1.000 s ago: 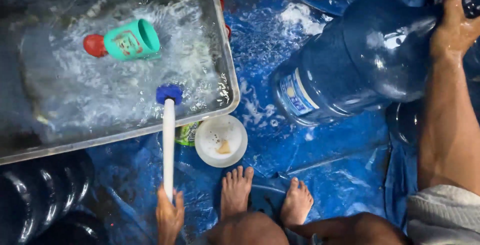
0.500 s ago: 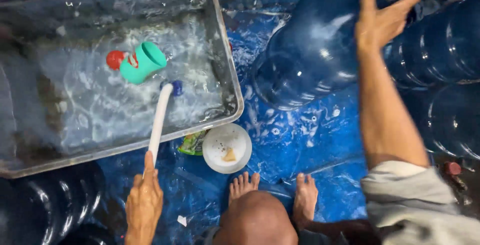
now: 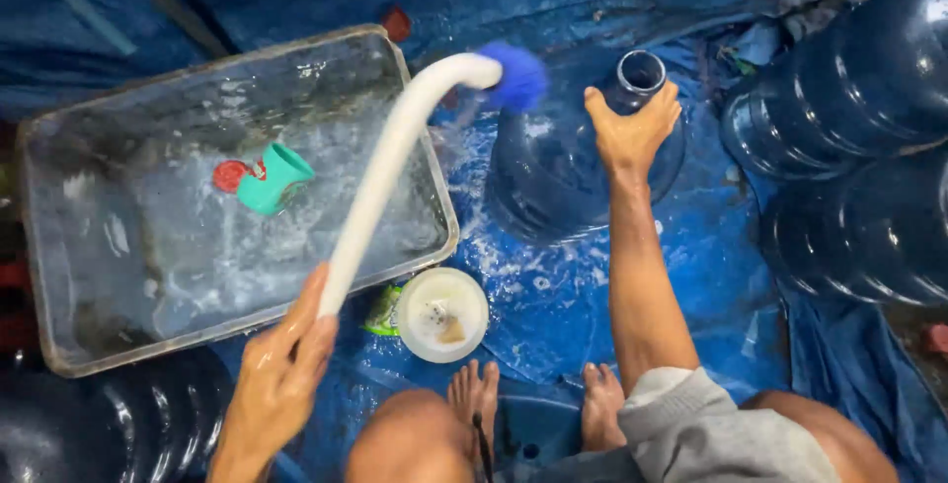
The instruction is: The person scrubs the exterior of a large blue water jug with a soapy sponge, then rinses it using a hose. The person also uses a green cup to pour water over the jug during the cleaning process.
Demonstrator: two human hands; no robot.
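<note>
Between the steel wash tray (image 3: 59,246) and the upright blue water jug (image 3: 553,187), on the wet blue tarp (image 3: 691,266), the left hand (image 3: 281,374) is wrapped tight round the near end of a long white bottle brush (image 3: 385,177), while the right hand (image 3: 632,127) lies spread over the jug's shoulder, fingers curled just beside its open neck (image 3: 642,73). The brush's long axis runs from the left hand at the lower left up and away to the upper right, crossing over the tray's right rim; its blue bristle head (image 3: 518,78) points toward the jug's neck and hovers blurred just left of it, not yet inside. The risks, as I judge them: the neck is narrow and the brush is held at its far end, so the head could strike the rim and slide off, or jab the fingers of the right hand resting close by. Everything is wet, so the jug could slip or tip under a sideways push, and the handle could twist in the grip. A white bowl (image 3: 441,313) beside the bare feet (image 3: 538,404) and a teal cup (image 3: 275,177) floating in the tray lie well apart from the brush head.
</note>
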